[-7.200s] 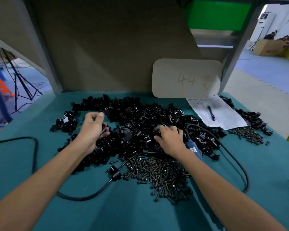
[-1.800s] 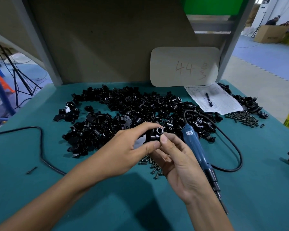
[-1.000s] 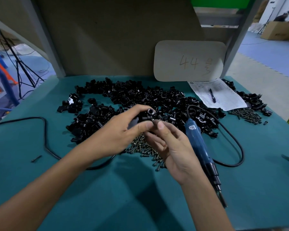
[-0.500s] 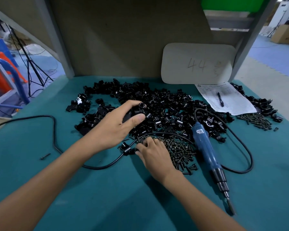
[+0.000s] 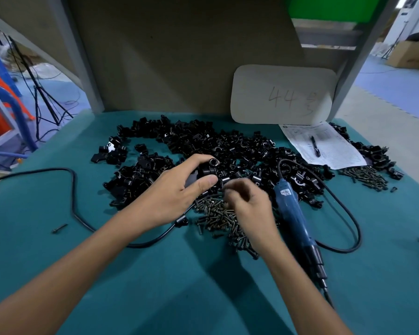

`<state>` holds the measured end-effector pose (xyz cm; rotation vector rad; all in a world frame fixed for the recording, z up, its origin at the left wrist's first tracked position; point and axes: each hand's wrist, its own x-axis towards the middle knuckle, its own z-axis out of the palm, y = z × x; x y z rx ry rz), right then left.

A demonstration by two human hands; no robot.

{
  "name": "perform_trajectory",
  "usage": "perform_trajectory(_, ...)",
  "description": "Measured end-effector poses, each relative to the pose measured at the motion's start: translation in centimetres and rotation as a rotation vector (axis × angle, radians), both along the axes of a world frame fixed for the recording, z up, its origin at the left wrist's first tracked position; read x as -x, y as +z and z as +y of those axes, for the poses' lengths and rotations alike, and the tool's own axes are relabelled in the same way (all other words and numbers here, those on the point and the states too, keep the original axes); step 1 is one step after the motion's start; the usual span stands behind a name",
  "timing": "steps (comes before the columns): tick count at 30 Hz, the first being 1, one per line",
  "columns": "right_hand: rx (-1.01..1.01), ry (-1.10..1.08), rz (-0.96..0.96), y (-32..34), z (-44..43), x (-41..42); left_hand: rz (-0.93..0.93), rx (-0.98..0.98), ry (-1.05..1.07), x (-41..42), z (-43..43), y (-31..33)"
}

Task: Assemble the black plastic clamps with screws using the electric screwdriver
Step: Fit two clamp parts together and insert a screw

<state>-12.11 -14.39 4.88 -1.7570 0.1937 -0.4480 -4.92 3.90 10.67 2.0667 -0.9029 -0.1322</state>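
Left hand [image 5: 177,194] grips clamp [image 5: 209,168]; right hand [image 5: 250,205] blurred over screws [image 5: 215,220], grasp unclear to me.
I'd seat one squarely in the hole first.

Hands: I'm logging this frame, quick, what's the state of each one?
Left hand: closed, grip on a clamp.
Right hand: blurred, fingers curled over the screws; cannot be told.

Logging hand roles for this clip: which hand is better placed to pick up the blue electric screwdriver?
Right, probably. The right hand is beside the blue electric screwdriver lying on the teal table, over the dark metal screws; the left hand grips a black plastic clamp.
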Motion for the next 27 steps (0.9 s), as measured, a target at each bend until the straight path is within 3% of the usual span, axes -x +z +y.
perform_trajectory(4, -0.408, 0.121, -0.187, 2.9, 0.2, 1.1, -0.017, 0.007, -0.022, 0.5, -0.7, -0.1)
perform_trajectory(13, -0.435, 0.162, -0.197, 4.5, 0.6, 2.1, -0.034, -0.041, 0.018, 0.8, -1.0, -0.2)
perform_trajectory(20, -0.667, 0.284, -0.114, 4.2, 0.1, 2.1, -0.041, -0.052, 0.023, 0.8, -0.9, -0.2)
perform_trajectory(24, -0.593, 0.315, -0.073, 4.1, -0.2, 2.1, -0.054, -0.058, -0.008, 1.0, -1.1, -0.2)
perform_trajectory(27, -0.274, 0.181, -0.078, 3.9, -0.4, 2.0, -0.099, -0.079, -0.015, 1.2, -1.2, -0.2)
